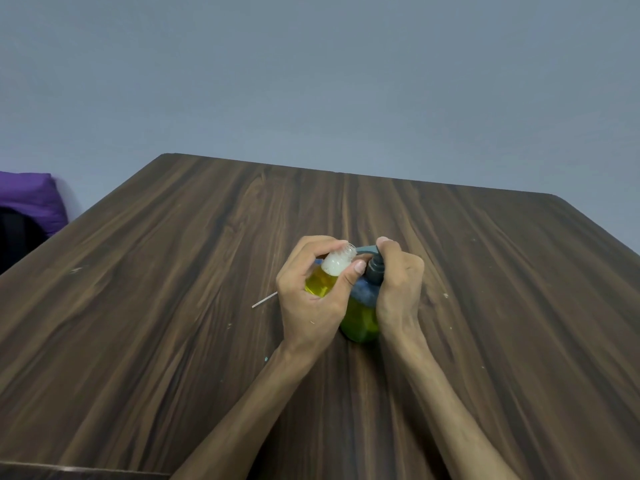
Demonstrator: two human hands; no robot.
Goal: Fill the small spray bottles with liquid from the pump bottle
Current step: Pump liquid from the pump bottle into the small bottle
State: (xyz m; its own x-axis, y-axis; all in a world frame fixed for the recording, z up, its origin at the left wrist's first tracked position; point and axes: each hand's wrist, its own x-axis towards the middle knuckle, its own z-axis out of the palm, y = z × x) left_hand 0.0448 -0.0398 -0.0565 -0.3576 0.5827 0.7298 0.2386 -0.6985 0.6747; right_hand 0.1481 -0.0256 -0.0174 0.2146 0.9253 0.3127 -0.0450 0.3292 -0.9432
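Note:
My left hand [311,292] grips a small clear spray bottle [329,271] with its cap off, tilted so its threaded mouth meets the spout of the pump bottle. The small bottle holds yellow liquid with white foam near its neck. The green pump bottle [360,317] with a dark blue-grey pump head [372,258] stands on the wooden table [173,289]. My right hand [398,289] wraps around the pump bottle's neck, with a finger lying on top of the pump head. Most of the pump bottle is hidden between my hands.
A thin white dip tube [265,299] lies on the table just left of my left hand, its sprayer end hidden. A purple cloth [31,199] sits off the table's left edge. A grey wall stands behind the table.

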